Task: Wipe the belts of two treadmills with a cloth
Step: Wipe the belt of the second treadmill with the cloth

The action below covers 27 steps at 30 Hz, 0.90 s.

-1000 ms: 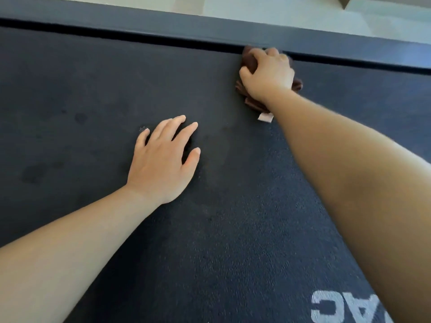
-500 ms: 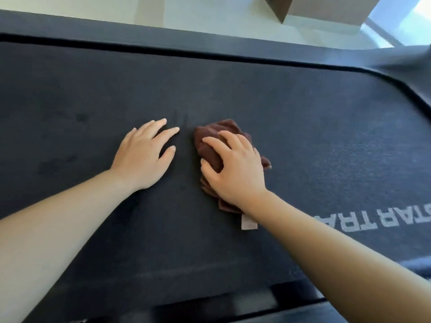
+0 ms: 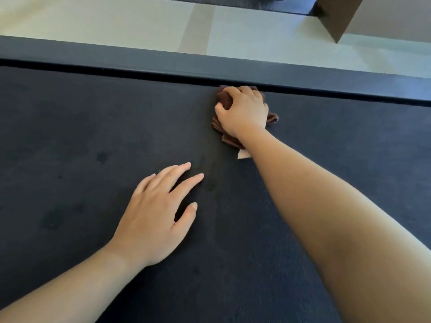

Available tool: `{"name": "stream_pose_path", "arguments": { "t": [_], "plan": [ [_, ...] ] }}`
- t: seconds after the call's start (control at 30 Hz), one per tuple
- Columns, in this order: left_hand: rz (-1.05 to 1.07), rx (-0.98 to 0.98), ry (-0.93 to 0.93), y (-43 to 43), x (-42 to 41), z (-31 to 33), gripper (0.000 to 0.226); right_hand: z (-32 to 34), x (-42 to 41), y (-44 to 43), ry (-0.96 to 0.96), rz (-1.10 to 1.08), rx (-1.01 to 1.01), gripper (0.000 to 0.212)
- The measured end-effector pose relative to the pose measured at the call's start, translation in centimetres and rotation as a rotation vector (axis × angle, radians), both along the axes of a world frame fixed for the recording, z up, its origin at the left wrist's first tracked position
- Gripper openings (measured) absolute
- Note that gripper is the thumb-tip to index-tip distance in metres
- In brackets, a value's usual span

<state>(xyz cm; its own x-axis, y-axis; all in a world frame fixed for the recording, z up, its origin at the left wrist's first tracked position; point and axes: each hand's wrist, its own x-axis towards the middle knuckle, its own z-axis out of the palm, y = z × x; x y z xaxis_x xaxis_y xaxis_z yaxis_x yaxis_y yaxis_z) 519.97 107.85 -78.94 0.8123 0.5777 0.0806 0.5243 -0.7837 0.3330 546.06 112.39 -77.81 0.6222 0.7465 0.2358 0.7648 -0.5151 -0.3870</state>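
Gripping the bunched brown cloth (image 3: 225,99) at the belt's (image 3: 93,127) far edge, the right hand (image 3: 243,113) bears on something soft and light, while the left hand (image 3: 156,215) rests flat.

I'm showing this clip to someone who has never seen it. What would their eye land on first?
First, the right hand gripping a bunched brown cloth at the belt's far edge, close against the side rail. Nearer, the left hand lies flat with fingers spread on the dark belt, which shows darker spots to its left.
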Motion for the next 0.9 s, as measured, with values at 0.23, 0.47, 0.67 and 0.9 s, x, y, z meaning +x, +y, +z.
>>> {"name": "stream_pose_path", "arguments": {
  "t": [0.23, 0.47, 0.67, 0.9],
  "plan": [
    [0.008, -0.009, -0.012, 0.2, -0.1, 0.1, 0.053, 0.2, 1.3, 1.6, -0.017, 0.021, -0.050, 0.047],
    [0.005, 0.008, -0.033, 0.1, 0.1, 0.1, 0.049, 0.4, -1.7, -3.0, -0.030, 0.046, -0.071, 0.047],
    [-0.014, 0.019, -0.015, -0.2, 0.0, 0.1, 0.048, 0.0, -6.9, -9.1, -0.042, 0.062, -0.020, 0.043],
    [-0.040, 0.040, 0.083, 5.2, 2.3, 0.8, 0.056, -0.2, -8.3, -10.1, -0.020, 0.038, -0.001, 0.042]
  ]
}}
